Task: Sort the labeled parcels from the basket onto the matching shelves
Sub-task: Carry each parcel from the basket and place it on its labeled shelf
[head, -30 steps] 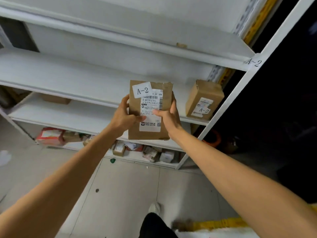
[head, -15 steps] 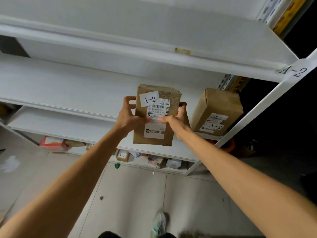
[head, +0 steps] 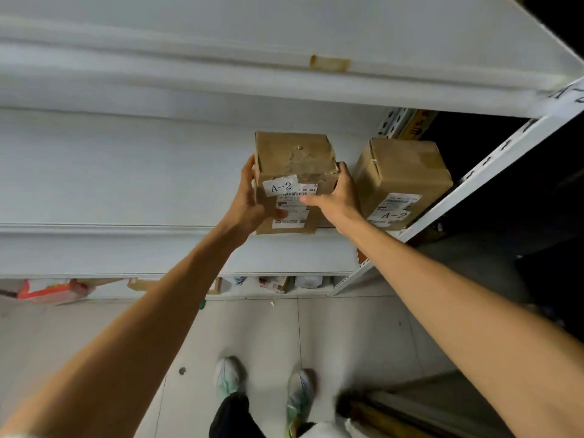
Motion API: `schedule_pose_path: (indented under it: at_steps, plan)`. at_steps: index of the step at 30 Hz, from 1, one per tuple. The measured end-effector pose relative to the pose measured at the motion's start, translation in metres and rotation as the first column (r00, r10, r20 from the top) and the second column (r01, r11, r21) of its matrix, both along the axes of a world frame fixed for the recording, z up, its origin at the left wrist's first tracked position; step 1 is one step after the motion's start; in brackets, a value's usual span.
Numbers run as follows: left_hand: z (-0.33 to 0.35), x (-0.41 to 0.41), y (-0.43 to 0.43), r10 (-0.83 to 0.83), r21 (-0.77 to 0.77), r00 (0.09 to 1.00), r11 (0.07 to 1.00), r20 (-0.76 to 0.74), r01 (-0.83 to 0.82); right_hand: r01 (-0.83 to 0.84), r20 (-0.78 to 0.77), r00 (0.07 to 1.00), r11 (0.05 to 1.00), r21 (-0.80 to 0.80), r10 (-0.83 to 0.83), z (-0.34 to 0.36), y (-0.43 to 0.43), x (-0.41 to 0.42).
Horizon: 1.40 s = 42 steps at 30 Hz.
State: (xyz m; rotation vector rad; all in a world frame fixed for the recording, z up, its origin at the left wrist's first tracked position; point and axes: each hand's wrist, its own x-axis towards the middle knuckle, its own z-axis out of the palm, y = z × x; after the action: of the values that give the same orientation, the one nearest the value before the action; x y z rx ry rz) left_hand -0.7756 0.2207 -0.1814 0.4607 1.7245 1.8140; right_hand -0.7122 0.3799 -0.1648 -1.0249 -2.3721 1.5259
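- White metal shelving (head: 126, 172) fills the upper half of the view, its boards stacked one above another and a slotted white upright post (head: 474, 181) slanting down the 2 o'clock side.
- Pale grey tiled floor (head: 347, 336) spreads below the shelving, toward 6 o'clock.
- One brown cardboard parcel with a worn, taped top (head: 295, 159) stands upright at the front edge of the middle shelf board, just past 12 o'clock of centre. Whether its base sits on the board cannot be told.
- Another brown cardboard parcel (head: 401, 172) stands on the same board at 3 o'clock of the first, near it but apart, tilted slightly and bearing its own "A-2" sticker.
- Left hand (head: 249, 203) grips the first parcel's 9 o'clock side, fingers wrapped behind and thumb across the front label.
- Right hand (head: 339, 197) grips the 3 o'clock side the same way, thumb lying over the printed shipping label.
- Two light, green-tinted shoes (head: 229, 374) show at 6 o'clock on the floor.
- An orange-red soft packet (head: 50, 290) lies on the lowest shelf at 8 o'clock, with several small parcels further along, too blurred to read.
- White "A-2" sticker (head: 279, 185) sits on the held parcel's front, upper left.
- Handwritten "A-2" tag (head: 565, 93) marks the post at 2 o'clock.
- Yellowed strip of tape (head: 330, 63) clings to the upper shelf's edge at 12 o'clock.
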Motion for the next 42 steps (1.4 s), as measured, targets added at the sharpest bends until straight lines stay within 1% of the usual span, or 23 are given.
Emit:
schedule_pose_path:
  at_steps: [2,3,4,5,6,7,8,9,10,11,15,20,23,26,29,31,33,36,39,42]
  plan:
    - [-0.003,-0.003,0.005,0.002,0.007,1.0,1.0,-0.031,-0.002,-0.019,0.0,1.0,1.0,0.018,0.019,-0.003,0.002,0.001]
    - [-0.006,-0.004,0.006,-0.001,0.005,0.998,1.0,-0.058,0.002,-0.034,-0.028,0.999,0.998,0.044,0.035,-0.003,0.001,0.001]
    - [-0.01,-0.003,0.005,-0.004,0.001,0.997,1.0,-0.08,0.004,-0.049,-0.088,0.994,0.992,0.114,0.06,-0.001,0.0,0.001]
    - [-0.014,-0.003,0.005,-0.001,-0.009,0.995,1.0,-0.096,0.0,-0.072,-0.158,0.981,0.966,0.249,0.114,0.0,-0.002,-0.001]
    - [-0.018,-0.002,0.004,0.005,-0.019,0.994,1.0,-0.105,-0.007,-0.112,-0.19,0.959,0.894,0.433,0.212,0.002,-0.003,-0.003]
    - [-0.021,-0.003,0.004,0.008,-0.037,0.993,0.999,-0.114,-0.012,-0.173,-0.147,0.93,0.753,0.635,0.338,0.003,-0.004,-0.005]
    - [-0.025,-0.004,0.003,0.005,-0.074,0.993,0.997,-0.12,-0.014,-0.246,-0.04,0.892,0.557,0.793,0.451,0.002,-0.002,-0.007]
    - [-0.028,-0.004,0.003,0.001,-0.121,0.993,0.993,-0.116,-0.015,-0.317,0.08,0.856,0.396,0.862,0.51,-0.001,0.001,-0.01]
    - [-0.03,-0.002,0.002,0.001,-0.153,0.995,0.988,-0.097,-0.016,-0.383,0.159,0.831,0.341,0.859,0.532,-0.002,0.002,-0.011]
    - [-0.032,0.0,0.002,0.009,-0.157,0.998,0.987,-0.07,-0.019,-0.421,0.194,0.821,0.34,0.841,0.537,-0.003,0.003,-0.011]
    - [-0.035,0.009,0.01,0.017,-0.117,1.0,0.993,0.005,-0.017,-0.432,0.208,0.803,0.305,0.849,0.559,-0.005,0.015,-0.005]
    - [-0.037,0.019,0.035,-0.015,-0.12,0.999,0.993,-0.034,0.011,-0.441,0.224,0.823,0.339,0.831,0.522,0.001,0.038,0.003]
    - [-0.037,0.021,0.051,-0.024,-0.13,0.996,0.992,-0.092,0.012,-0.491,0.266,0.81,0.357,0.795,0.522,0.008,0.049,0.011]
    - [-0.036,0.022,0.062,-0.014,-0.147,0.993,0.989,-0.12,-0.004,-0.529,0.289,0.812,0.429,0.733,0.508,0.017,0.052,0.02]
    - [-0.037,0.021,0.059,-0.031,-0.191,0.989,0.982,-0.147,0.003,-0.588,0.341,0.786,0.452,0.671,0.516,0.021,0.048,0.021]
    - [-0.038,0.022,0.051,-0.028,-0.259,0.99,0.966,-0.135,-0.008,-0.621,0.363,0.767,0.472,0.626,0.529,0.023,0.045,0.021]
    - [-0.034,0.027,0.042,0.003,-0.346,0.99,0.937,-0.142,-0.053,-0.622,0.361,0.768,0.481,0.618,0.53,0.025,0.04,0.022]
    - [-0.021,0.036,0.024,0.05,-0.422,0.972,0.895,-0.228,-0.145,-0.584,0.293,0.773,0.451,0.675,0.563,0.025,0.023,0.026]
    - [-0.002,0.046,-0.013,0.033,-0.514,0.928,0.825,-0.37,-0.234,-0.563,0.189,0.721,0.405,0.72,0.666,0.025,-0.006,0.028]
    - [0.018,0.059,-0.06,0.035,-0.591,0.888,0.735,-0.458,-0.334,-0.53,0.169,0.68,0.32,0.785,0.713,0.035,-0.039,0.025]
